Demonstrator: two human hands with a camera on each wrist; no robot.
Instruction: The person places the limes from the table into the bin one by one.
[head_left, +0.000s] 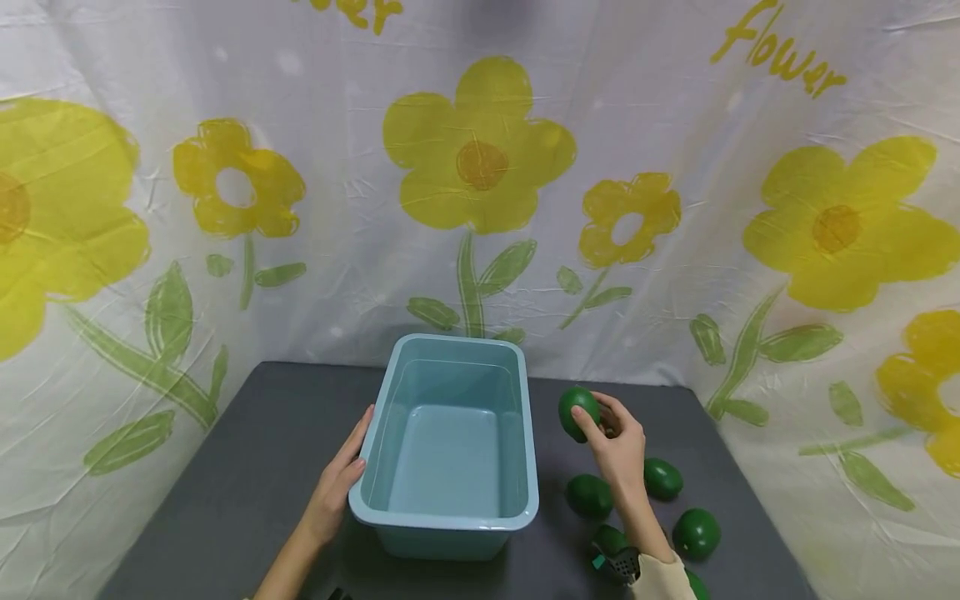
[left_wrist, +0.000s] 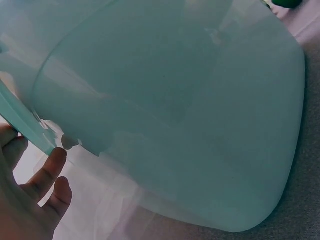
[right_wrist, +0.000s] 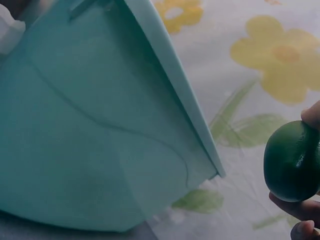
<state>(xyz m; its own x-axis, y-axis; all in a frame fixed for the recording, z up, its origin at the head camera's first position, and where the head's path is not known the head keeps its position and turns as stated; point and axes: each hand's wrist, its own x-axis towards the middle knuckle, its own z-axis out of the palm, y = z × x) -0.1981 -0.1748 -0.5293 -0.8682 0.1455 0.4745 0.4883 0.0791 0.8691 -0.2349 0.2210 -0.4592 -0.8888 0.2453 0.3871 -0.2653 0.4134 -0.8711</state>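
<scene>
My right hand [head_left: 621, 446] pinches a dark green oval fruit [head_left: 578, 414] between thumb and fingers, raised to the right of a light blue plastic basin [head_left: 531, 450]. In the right wrist view the fruit [right_wrist: 291, 162] looks smooth and glossy, with fingertips above and below it. The basin stands upright, with a bare floor inside. My left hand [head_left: 327, 500] rests against its left side. In the left wrist view, the fingers [left_wrist: 46, 172] are extended and touch the basin's rim [left_wrist: 22, 117] from outside.
Several more green fruits lie on the dark grey table [head_left: 255, 467] right of the basin, among them one [head_left: 588, 497] near its wall and another [head_left: 697, 534] farther right. A white curtain [head_left: 337, 275] with yellow flowers surrounds the table's back and sides.
</scene>
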